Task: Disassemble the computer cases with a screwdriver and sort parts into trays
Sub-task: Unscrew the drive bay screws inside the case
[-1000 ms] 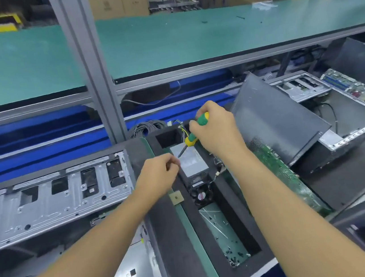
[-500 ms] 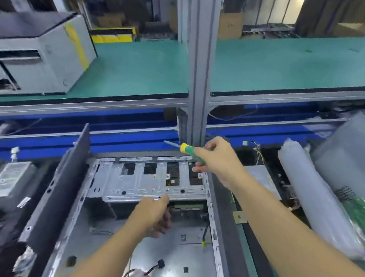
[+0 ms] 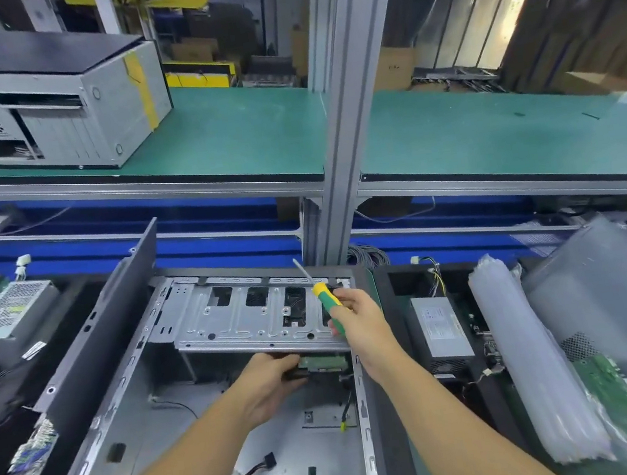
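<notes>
An open grey computer case (image 3: 124, 392) lies on its side in front of me. A metal drive cage (image 3: 251, 318) spans its far end. Beneath the cage sits a drive with a green board (image 3: 323, 362), and my left hand (image 3: 268, 388) grips its near end. My right hand (image 3: 358, 323) holds a screwdriver (image 3: 322, 296) with a green and yellow handle above the cage's right end, its tip pointing up and to the left, clear of the metal.
A black foam tray (image 3: 390, 307) on the right holds a power supply (image 3: 441, 326). Further right lie a clear bag roll (image 3: 538, 358), a green circuit board (image 3: 625, 407) and a grey panel (image 3: 614, 299). Another power supply (image 3: 11, 306) sits at left. A grey case (image 3: 43, 102) stands on the green shelf.
My view swung from the foam tray to the open case. My left hand moved under the drive cage and took hold of the drive. My right hand carried the screwdriver over the cage.
</notes>
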